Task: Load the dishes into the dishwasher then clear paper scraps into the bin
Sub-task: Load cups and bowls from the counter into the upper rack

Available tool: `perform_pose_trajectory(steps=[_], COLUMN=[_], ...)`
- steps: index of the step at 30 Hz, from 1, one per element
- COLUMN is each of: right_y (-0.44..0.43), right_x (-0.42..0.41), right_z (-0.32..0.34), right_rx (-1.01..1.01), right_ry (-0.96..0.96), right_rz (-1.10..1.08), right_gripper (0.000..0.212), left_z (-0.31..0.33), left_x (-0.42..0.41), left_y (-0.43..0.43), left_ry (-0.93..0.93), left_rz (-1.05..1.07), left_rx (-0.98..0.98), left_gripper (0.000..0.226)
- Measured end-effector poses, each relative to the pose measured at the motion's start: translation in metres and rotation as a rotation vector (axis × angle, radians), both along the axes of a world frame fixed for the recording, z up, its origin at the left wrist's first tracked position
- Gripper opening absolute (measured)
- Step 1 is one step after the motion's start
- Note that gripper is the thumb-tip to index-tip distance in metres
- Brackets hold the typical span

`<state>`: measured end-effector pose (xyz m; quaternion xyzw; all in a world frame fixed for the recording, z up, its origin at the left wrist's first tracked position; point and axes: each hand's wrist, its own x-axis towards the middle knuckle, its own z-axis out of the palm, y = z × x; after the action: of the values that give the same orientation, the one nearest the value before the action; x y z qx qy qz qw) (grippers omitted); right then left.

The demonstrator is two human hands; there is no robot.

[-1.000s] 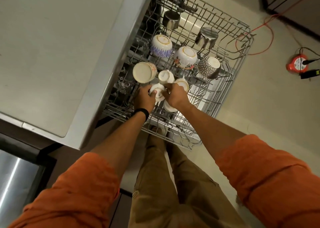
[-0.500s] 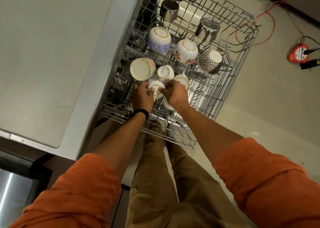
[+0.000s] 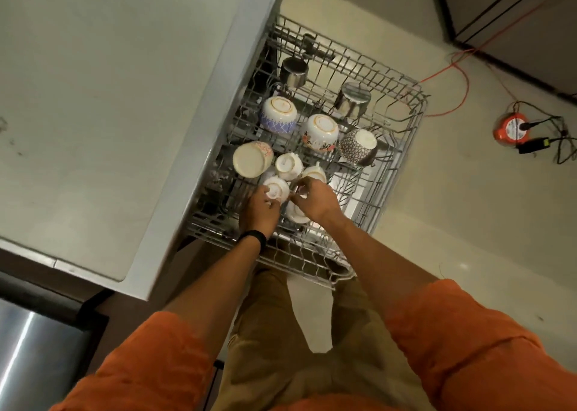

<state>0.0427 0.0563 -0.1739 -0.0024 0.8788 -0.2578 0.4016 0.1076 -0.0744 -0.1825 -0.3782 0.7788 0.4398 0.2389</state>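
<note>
The pulled-out wire dishwasher rack (image 3: pixel 415 123) holds several upturned cups and bowls. My left hand (image 3: pixel 259 212), with a black wristband, grips the near side of a small white cup (image 3: pixel 276 188) in the rack's near part. From the right, my right hand (image 3: pixel 317 198) reaches in with curled fingers that pinch the same cup's right side. Another white cup (image 3: pixel 296 215) lies partly hidden under my right hand. Just beyond sit a cream bowl (image 3: pixel 251 159) and two more white cups (image 3: pixel 288 165) (image 3: pixel 315 173).
Further back in the rack are a blue-patterned cup (image 3: pixel 278 115), a floral cup (image 3: pixel 320 131), a black-patterned cup (image 3: pixel 359 146) and two steel cups (image 3: pixel 293 71) (image 3: pixel 352 98). The counter (image 3: pixel 93 98) borders the rack's left side. An orange cable reel (image 3: pixel 510 129) and cords lie on the floor to the right.
Both hands stay on the small white cup, which has shifted only slightly in the rack. The view has tilted, so the rack sits lower in frame.
</note>
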Motion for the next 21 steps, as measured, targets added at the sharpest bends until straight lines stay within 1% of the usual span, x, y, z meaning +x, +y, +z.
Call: perform_pose_trajectory(steps=[2,6,9,11,13,16,19,21], right_y=[0.016,0.054,0.093,0.122,0.150,0.189,0.216,0.225], right_x=[-0.005,-0.017,-0.028,-0.035,-0.039,-0.040,-0.040,-0.039], right_z=[0.009,0.019,0.029,0.036,0.038,0.037,0.034,0.027], right_rx=[-0.010,-0.081,-0.166,-0.223,-0.247,-0.233,-0.197,-0.166], right_ry=[0.004,0.008,0.035,0.062,0.083,0.084,0.045,-0.011], right_rz=[0.036,0.050,0.061,0.041,-0.003,-0.091,-0.163,-0.197], right_gripper=[0.044,0.044,0.039,0.035,0.036,0.035,0.034,0.039], left_z=[0.008,0.020,0.034,0.044,0.050,0.056,0.056,0.054], left_x=[-0.002,-0.009,-0.016,-0.017,-0.015,-0.007,0.002,0.007], left_y=[0.017,0.060,0.100,0.133,0.164,0.210,0.246,0.263], left_ry=[-0.015,0.053,0.124,0.171,0.191,0.209,0.194,0.162], left_rz=[0.010,0.041,0.109,0.164,0.225,0.356,0.507,0.592], left_rx=[0.035,0.042,-0.008,0.008,0.052,0.180,0.297,0.361], left_gripper=[0.035,0.032,0.029,0.025,0.021,0.012,0.007,0.008])
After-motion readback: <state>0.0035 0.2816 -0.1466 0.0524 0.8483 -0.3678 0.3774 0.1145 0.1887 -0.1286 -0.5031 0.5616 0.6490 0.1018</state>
